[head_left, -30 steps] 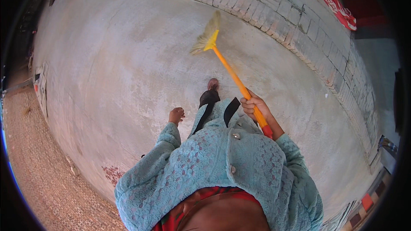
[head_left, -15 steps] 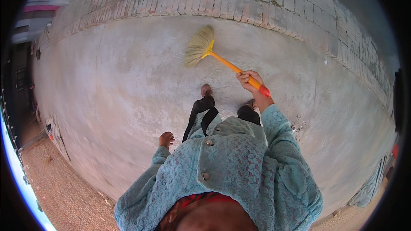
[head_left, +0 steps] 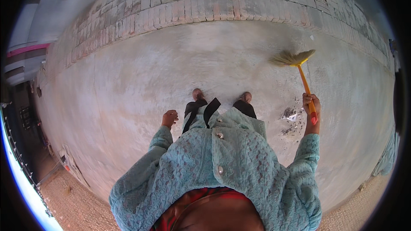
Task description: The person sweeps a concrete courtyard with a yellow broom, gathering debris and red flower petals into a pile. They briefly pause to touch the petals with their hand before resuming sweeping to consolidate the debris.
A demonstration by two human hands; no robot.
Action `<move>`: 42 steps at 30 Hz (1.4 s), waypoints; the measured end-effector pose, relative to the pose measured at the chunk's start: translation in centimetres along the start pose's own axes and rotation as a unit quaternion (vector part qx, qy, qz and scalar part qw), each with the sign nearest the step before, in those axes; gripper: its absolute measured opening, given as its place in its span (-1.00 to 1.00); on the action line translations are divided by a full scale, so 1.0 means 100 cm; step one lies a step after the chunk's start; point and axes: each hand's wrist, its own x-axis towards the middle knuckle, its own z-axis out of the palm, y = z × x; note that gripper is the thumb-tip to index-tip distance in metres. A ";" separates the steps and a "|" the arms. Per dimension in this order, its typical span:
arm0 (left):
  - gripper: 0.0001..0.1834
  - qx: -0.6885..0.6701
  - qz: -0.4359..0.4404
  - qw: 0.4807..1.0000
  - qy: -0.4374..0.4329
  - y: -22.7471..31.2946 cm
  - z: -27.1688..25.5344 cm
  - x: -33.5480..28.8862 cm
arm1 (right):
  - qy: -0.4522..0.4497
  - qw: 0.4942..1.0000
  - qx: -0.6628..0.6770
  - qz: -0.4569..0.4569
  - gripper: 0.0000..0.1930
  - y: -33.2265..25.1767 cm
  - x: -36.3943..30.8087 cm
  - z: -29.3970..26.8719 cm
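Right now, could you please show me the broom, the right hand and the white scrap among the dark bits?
Broom [head_left: 304, 79], head view: on the orange handle.
Right hand [head_left: 316, 102], head view: on skin beside the handle.
White scrap [head_left: 292, 117], head view: on its middle.

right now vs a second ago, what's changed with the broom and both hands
The orange-handled straw broom has swung rightward, its bristles going from ahead of the brown left shoe to beyond the brown right shoe. The right hand moved out rightward with it. Nothing was taken hold of or let go: the right hand still grips the broom, the left hand stays low, holding nothing visible.
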 end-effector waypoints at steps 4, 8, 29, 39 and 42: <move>-0.75 0.014 0.006 1.000 -0.010 0.009 0.010 0.005 | 0.040 0.986 -0.110 -0.118 -0.84 0.047 -0.043 0.014; -0.77 0.041 -0.017 0.999 -0.029 0.007 0.017 0.013 | 0.042 0.986 -0.109 -0.122 -0.44 0.119 -0.083 0.017; -0.78 0.094 0.008 0.994 -0.063 0.018 0.004 0.035 | 0.138 0.979 -0.098 -0.115 -0.69 0.100 -0.089 -0.102; -0.74 0.130 0.068 0.987 -0.066 0.118 0.086 0.007 | 0.160 0.958 -0.127 -0.201 -0.26 0.065 -0.152 -0.048; -0.72 0.140 0.060 0.986 -0.064 0.122 0.099 0.005 | 0.093 0.978 -0.116 -0.145 -0.26 0.075 -0.162 -0.031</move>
